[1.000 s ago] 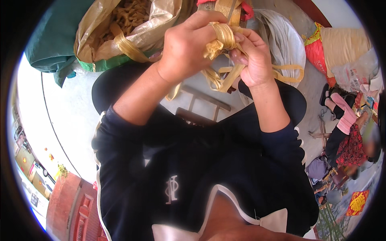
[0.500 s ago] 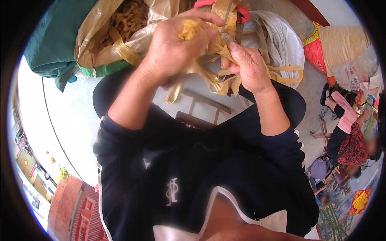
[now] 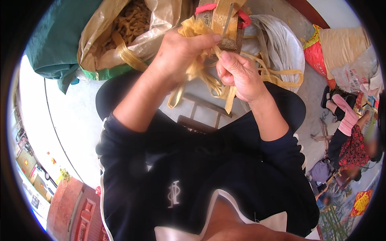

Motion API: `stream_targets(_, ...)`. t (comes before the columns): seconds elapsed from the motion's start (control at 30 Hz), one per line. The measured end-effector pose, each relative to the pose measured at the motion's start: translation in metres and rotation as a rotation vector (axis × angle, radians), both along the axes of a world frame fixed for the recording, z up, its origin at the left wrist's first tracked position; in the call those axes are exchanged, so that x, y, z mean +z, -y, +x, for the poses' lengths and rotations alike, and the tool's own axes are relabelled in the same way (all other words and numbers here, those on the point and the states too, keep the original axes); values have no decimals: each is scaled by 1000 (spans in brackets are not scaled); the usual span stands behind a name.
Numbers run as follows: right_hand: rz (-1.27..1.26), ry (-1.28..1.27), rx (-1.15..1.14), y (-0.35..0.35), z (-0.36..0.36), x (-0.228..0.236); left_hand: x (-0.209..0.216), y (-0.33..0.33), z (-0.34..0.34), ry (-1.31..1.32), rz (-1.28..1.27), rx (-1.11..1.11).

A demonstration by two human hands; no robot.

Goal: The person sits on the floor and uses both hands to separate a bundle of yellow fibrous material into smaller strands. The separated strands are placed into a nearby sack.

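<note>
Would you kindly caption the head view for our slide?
Flat yellow strips, bunched in left hand and pinched in right hand.

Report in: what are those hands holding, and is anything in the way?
Left hand gripping yellow strip bundle. Right hand pinching a strip. Loose ends dangling below; nothing visibly blocking.

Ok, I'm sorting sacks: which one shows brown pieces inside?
The green-edged tan sack to the left of the left hand; only its open mouth shows brown pieces.
</note>
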State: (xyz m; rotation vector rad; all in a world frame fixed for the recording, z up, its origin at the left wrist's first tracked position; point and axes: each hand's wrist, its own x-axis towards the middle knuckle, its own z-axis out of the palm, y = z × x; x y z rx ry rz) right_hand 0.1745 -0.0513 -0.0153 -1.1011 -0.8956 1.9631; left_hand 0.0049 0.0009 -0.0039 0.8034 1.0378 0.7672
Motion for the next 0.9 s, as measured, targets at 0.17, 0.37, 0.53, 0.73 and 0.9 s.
stream_targets(0.17,-33,-281,-139,-3,8,-4,2,-5,4,-88,19,-8)
stream_targets(0.37,95,-478,-524,-28,26,-13,-25,30,27,-237,129,-569)
stream_targets(0.53,282,-198,-663,-30,40,-23,-27,31,29,117,-263,-288)
stream_targets(0.73,958,837,-933,-45,58,-16,-18,20,19,-492,264,-479)
stream_targets(0.9,1110,829,-106,-20,23,-6,-9,20,14,-328,435,-316)
